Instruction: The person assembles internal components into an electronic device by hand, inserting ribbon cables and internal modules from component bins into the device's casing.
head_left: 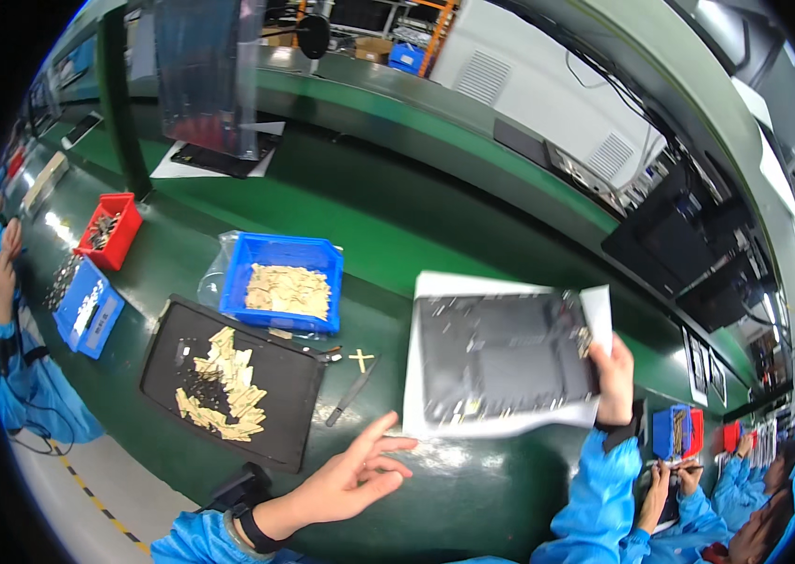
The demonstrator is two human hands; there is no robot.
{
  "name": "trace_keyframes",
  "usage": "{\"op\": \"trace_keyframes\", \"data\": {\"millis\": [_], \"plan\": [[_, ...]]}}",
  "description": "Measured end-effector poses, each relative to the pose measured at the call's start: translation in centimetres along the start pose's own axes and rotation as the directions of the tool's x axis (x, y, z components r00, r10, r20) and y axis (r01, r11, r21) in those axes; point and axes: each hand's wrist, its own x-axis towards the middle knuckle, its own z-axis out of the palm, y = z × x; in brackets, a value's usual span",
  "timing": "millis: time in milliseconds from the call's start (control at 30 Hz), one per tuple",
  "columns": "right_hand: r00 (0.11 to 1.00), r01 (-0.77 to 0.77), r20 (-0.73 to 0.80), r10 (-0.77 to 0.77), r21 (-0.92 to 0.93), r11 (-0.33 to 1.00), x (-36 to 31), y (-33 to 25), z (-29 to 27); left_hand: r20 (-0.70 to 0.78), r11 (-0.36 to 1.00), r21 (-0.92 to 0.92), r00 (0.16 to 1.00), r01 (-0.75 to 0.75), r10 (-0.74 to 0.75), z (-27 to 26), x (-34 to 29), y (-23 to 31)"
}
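Note:
My right hand [615,381] grips the right edge of a flat black casing panel [515,362], its fingers over the rim. The panel is slightly blurred, and its recessed inner side faces up. White sheets [595,305] show around it; whether the hand also holds them I cannot tell. To the left, my left hand [346,484] is open, fingers spread, with nothing in it. Nearest to it lie dark tweezers [352,390] and a small cream cross-shaped piece [361,358]. A black tray [167,343] beside that hand carries cream strips [245,395] and small black bits [205,383].
Behind the tray stands a blue bin [336,258] of cream pieces. Further left are a red bin [125,244] and a blue box [108,324]. A green post [120,103] and shelf edge rise behind. Co-workers sit at left [7,282] and right [679,498].

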Motion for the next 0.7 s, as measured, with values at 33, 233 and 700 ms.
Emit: {"op": "trace_keyframes", "data": {"millis": [33,233,700], "plan": [[1.000,0.006,0.013,-0.006,-0.030,1.000,3.0,-0.7,-0.6,0.013,0.996,0.090,1.000,0.021,-0.022,0.1,0.1,0.3],[0.915,0.121,-0.300,-0.272,-0.437,0.891,15.5,5.9,-4.5,0.047,0.870,0.494,0.998,0.006,-0.034,0.6,0.0,0.1],[0.649,0.757,0.597,-0.472,-0.439,0.484,-8.8,3.7,14.2,-0.045,0.117,0.993,0.839,-0.023,0.542,-3.0,-2.9,6.1]]}}
